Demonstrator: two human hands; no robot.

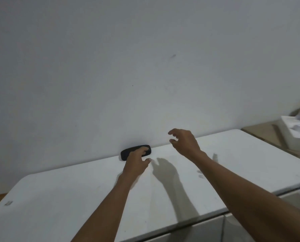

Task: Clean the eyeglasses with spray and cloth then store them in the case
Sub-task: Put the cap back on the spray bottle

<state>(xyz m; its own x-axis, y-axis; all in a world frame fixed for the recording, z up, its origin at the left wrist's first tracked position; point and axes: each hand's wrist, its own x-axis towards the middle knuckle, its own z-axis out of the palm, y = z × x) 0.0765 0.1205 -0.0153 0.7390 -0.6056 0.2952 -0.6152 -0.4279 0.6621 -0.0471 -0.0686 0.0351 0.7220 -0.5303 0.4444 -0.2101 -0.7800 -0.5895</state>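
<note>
Head view of a white table (76, 198) set against a plain pale wall (110, 58). A closed black case (128, 152) lies at the table's far edge, touching the wall; its right part is covered by the left hand (136, 162), so its full outline and any clasp cannot be made out, and no brand or lettering is legible on it. The left hand rests its fingers on top of the case with the thumb spread to the right; whether the fingers curl round the case or merely lie on it cannot be told. The right hand (185, 143) is raised above the table to the right of the case, apart from it, fingers loosely bent and grasping nothing; its shadow (165, 170) falls on the tabletop between the two forearms. At the right margin a white box (289, 130) sits on a brown surface (261, 131), cut off by the frame, its contents blurred. A small grey mark (8, 203) near the table's left edge is too small to read. Faint smudges (200, 173) show beside the right forearm.
</note>
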